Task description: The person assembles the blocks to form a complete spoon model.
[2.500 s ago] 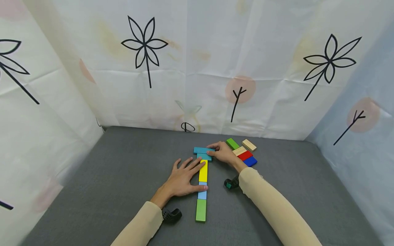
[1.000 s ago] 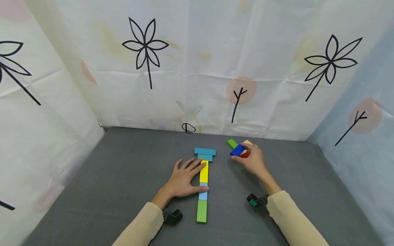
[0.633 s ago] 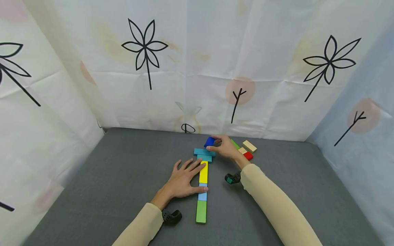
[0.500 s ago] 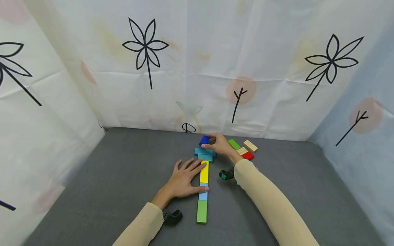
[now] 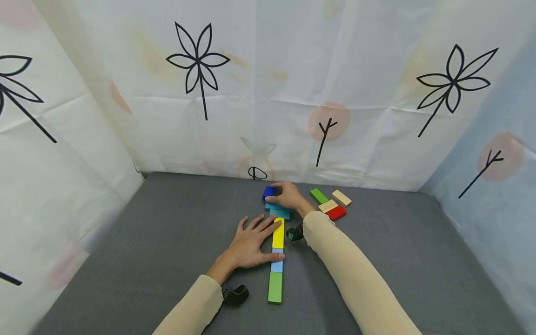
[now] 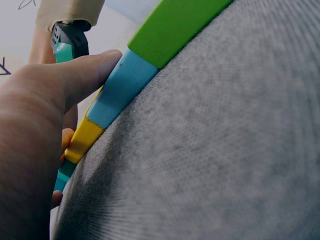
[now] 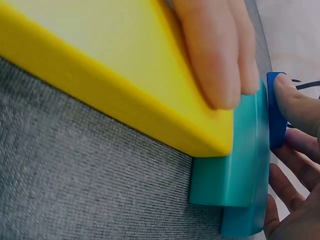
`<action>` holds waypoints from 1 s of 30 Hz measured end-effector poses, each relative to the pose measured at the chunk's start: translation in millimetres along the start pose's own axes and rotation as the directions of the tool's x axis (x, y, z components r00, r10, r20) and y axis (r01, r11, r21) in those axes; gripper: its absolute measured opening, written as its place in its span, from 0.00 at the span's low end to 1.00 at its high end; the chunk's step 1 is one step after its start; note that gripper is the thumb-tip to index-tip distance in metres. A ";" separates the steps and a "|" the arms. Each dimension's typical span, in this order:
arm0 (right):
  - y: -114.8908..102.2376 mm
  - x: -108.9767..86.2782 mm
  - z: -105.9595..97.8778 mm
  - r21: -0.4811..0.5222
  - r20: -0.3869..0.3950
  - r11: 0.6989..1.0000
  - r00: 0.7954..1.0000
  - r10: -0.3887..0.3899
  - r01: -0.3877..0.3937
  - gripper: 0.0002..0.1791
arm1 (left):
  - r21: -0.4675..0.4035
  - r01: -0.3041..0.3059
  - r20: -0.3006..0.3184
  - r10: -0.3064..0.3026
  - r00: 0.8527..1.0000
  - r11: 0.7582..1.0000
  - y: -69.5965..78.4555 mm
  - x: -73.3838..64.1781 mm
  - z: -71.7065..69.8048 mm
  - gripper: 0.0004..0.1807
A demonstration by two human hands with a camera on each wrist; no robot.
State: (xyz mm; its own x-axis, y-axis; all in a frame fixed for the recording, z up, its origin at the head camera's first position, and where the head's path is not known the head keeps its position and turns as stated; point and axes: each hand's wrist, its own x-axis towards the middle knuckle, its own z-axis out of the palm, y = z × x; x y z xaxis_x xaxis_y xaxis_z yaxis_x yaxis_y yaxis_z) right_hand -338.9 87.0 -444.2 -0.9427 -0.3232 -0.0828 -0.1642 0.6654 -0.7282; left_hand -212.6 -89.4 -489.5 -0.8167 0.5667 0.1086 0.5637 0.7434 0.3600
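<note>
My right hand [image 5: 288,195] pinches a dark blue block [image 5: 268,192] between thumb and fingers at the far end of a row of blocks. In the right wrist view the blue block [image 7: 276,110] stands close against the outer teal block [image 7: 245,222]. The row runs toward me: a wide teal block [image 5: 274,205], a shorter teal block [image 5: 279,214], a yellow block [image 5: 278,235], a light blue block [image 5: 277,266] and a green block [image 5: 275,288]. My left hand [image 5: 249,244] lies spread beside it, fingertips on the yellow block and thumb on the light blue one.
Right of the row lie a green block [image 5: 319,196], two plain wood blocks, one of them [image 5: 341,198] apart, and a red block [image 5: 336,213]. The grey table [image 5: 176,242] ends at a white printed cloth [image 5: 268,93] behind.
My right hand let go of the wide teal block, took the dark blue block from the right-hand group and carried it left to the row's far end. My left hand stayed still.
</note>
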 end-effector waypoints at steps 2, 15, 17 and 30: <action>-1.5 0.3 0.8 -0.016 0.000 1.000 1.000 0.006 -0.006 0.31 | -0.001 -0.005 -0.004 0.005 1.000 1.000 0.4 -0.1 -0.4 0.50; -1.9 2.4 0.3 -0.060 0.012 0.998 1.000 -0.012 0.012 0.27 | 0.004 0.005 -0.004 -0.005 1.000 1.000 1.6 -0.9 -2.3 0.49; -1.0 2.7 0.4 -0.062 0.009 0.998 1.000 -0.026 0.026 0.25 | 0.002 0.004 -0.008 -0.004 1.000 1.000 1.4 -1.0 -2.1 0.49; 1.2 4.5 5.2 -0.098 -0.032 0.995 0.999 -0.033 0.030 0.23 | 0.010 0.023 0.008 -0.023 1.000 1.000 -0.9 0.8 1.2 0.50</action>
State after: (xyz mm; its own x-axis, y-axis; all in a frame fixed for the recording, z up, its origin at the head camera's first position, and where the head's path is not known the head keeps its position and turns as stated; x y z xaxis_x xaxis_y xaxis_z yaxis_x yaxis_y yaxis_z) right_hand -341.8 82.8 -449.0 -0.9456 -0.3234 -0.0368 -0.2199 0.7180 -0.6604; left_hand -213.6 -89.2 -490.9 -0.8284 0.5523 0.0933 0.5463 0.7598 0.3526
